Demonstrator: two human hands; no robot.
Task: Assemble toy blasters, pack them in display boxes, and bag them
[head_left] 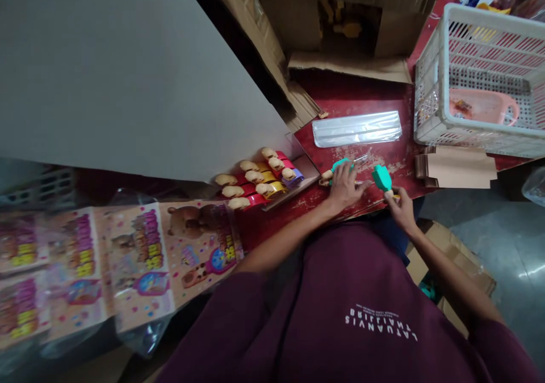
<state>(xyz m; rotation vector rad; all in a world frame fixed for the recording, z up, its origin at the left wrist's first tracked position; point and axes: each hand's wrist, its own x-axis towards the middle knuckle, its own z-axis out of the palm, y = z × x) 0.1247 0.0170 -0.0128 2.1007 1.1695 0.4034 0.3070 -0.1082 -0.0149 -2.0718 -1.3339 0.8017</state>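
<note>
My left hand point(344, 186) lies on the red table point(349, 96), fingers closed over a small toy with a teal band point(340, 165) and a tan animal head. My right hand point(399, 207) holds a second teal-banded toy point(382, 177) just above the table's near edge. To the left, a small tray point(307, 174) holds several similar toys point(259, 180) with red, yellow and purple bands. A stack of clear plastic sleeves point(356, 128) lies beyond my hands.
A white slotted basket point(434, 110) with a pink tub point(483, 106) stands at the right. Brown card pieces point(460, 167) lie beside it. An open carton point(349, 28) sits behind. A large grey board point(119, 71) fills the left, with printed packaging sheets point(140, 264) below it.
</note>
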